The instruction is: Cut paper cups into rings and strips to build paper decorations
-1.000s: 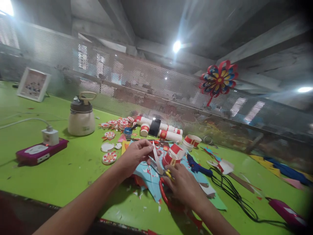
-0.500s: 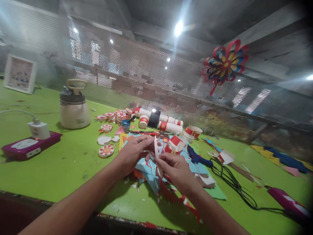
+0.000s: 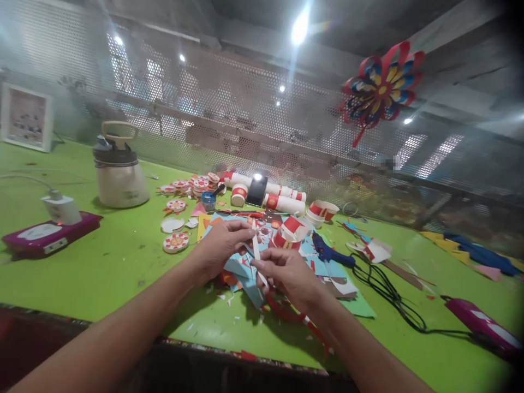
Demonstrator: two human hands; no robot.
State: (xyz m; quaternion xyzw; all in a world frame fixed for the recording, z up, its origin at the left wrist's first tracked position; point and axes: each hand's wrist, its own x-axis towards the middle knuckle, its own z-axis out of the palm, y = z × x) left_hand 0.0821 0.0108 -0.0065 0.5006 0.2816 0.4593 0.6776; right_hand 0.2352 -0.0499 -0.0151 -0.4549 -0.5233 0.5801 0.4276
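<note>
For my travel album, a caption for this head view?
Two hands pinch a white strip above blue paper scraps.

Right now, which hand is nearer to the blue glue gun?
The right. The right hand pinches the white strip a little to the left of the blue glue gun, not touching the gun; the left hand holds the strip from farther left.

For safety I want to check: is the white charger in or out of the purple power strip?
In: the white charger sits on the purple power strip, red glow at its base.
</note>
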